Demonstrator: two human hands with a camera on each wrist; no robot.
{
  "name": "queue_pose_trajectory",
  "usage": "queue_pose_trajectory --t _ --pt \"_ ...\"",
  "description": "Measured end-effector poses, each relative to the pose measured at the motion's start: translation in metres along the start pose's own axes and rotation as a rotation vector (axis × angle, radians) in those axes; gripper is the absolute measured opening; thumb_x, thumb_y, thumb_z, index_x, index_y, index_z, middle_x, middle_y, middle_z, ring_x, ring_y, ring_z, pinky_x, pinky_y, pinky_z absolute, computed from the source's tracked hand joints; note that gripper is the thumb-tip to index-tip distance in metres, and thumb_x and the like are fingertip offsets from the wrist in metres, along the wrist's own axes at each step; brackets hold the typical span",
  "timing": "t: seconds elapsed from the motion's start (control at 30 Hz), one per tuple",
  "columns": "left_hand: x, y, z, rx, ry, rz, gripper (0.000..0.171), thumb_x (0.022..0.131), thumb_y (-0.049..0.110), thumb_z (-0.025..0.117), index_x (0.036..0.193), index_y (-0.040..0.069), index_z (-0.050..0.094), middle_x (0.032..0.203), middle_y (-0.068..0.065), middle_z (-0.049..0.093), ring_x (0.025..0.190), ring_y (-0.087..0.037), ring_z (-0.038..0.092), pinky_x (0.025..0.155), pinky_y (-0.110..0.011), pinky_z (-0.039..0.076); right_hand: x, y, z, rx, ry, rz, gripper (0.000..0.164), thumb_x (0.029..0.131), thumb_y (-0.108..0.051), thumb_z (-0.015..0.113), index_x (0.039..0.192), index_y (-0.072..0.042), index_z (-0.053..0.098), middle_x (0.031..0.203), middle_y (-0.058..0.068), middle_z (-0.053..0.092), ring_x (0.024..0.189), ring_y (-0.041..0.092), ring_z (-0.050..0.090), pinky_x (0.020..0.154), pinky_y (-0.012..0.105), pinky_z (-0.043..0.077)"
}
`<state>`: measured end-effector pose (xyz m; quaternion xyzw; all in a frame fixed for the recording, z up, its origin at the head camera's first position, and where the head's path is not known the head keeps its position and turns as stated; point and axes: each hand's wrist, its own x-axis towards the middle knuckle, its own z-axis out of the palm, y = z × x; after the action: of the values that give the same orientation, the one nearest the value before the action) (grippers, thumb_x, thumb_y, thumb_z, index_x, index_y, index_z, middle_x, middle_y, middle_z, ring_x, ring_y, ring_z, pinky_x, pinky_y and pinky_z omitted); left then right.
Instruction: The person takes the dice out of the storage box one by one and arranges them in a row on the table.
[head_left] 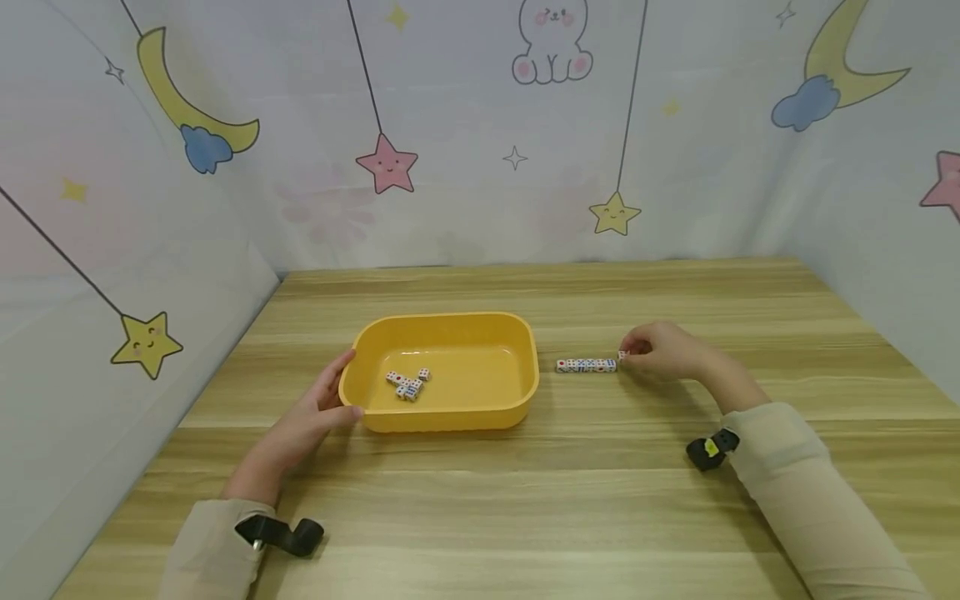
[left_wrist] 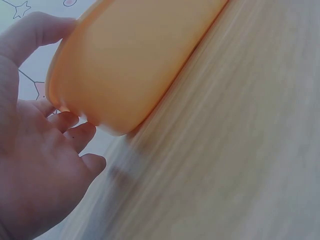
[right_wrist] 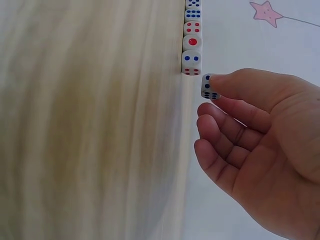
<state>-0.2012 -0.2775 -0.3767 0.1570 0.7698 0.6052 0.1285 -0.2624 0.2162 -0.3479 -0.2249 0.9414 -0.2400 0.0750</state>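
Observation:
My right hand (head_left: 667,354) pinches a white die (right_wrist: 206,86) between thumb and fingers, just off the right end of a row of dice (head_left: 587,366). The held die is slightly above the row's end and apart from it. The row's dice touch side by side, with red and blue pips. At the left end of a yellow plastic tub (head_left: 450,421), my left hand (head_left: 311,421) holds the wall, thumb at the rim and fingers on the outside. Several loose dice (head_left: 411,390) lie in the tub's left half.
The wood-grain table (head_left: 480,517) carries the tub and the row, which lies right of the tub. A printed cloth (head_left: 465,225) with stars and moons hangs behind and at both sides. Each wrist wears a black camera mount (head_left: 281,535).

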Motion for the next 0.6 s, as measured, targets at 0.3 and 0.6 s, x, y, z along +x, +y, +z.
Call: queue_pose_trajectory --t 0.3,0.6 --pt "-0.0008 0.0022 0.0012 0.0 -0.007 0.006 0.087 0.083 0.01 0.059 0.145 0.013 -0.001 0.151 -0.012 0.002 0.136 -0.03 0.011 0.093 -0.007 0.029 0.0029 0.0019 0.0019 0.011 -0.046 0.033 0.015 0.085 -0.016 0.059 0.094 -0.005 0.064 0.084 0.002 0.061 0.072 0.013 0.05 0.064 0.027 0.043" --pt "-0.0009 0.003 0.0012 0.01 0.003 -0.012 0.088 0.083 0.011 0.061 0.145 0.015 -0.001 0.151 -0.009 0.002 0.136 -0.028 0.01 0.094 -0.007 0.029 0.0047 0.0021 0.0035 -0.009 -0.059 0.038 0.015 0.083 -0.015 0.06 0.094 -0.004 0.064 0.086 0.004 0.062 0.075 0.014 0.051 0.067 0.028 0.044"
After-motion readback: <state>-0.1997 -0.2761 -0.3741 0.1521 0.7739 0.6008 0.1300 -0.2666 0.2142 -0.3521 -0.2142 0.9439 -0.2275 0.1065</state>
